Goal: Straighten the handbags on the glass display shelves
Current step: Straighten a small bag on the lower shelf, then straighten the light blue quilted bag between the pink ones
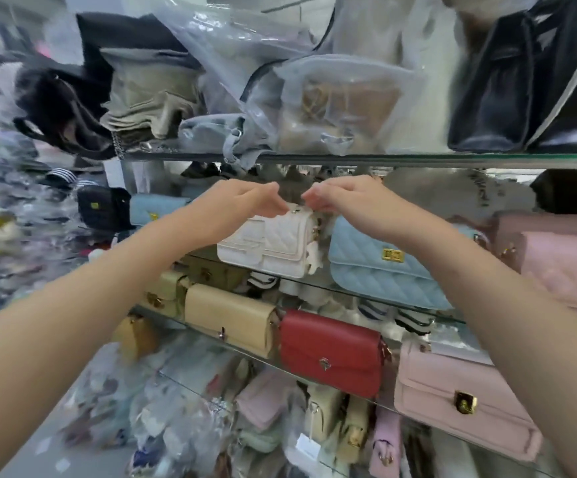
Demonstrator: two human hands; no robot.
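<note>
**Mid-task at the handbag display:** both arms reach to the middle glass shelf (344,290), where the left hand (242,201) and right hand (349,201) meet over a white handbag (273,246). The left fingers (275,207) are bunched together and pinch the bag's top edge near the clasp. The right fingers (314,196) are curled close just above its top corner, and it cannot be told whether they hold anything.

Directly beneath the fingers, the white handbag sits skewed to the shelf edge and appears only half corrected. Just right of the fingers, a blue handbag (376,270) and then a pink quilted handbag (563,267) lean back with their fronts outward. Well below the fingers, a beige bag (228,319), a red bag (332,353) and a pale pink bag (452,391) stand in a fairly even row.

Above the fingers, the upper shelf (418,160) carries clear plastic covers (383,81), one with a tan bag (342,108) inside. Beside them are a slumped grey bag (211,132) and a black bag (508,91). That tier looks the least tidy, so most of the straightening seems yet to be done.
</note>
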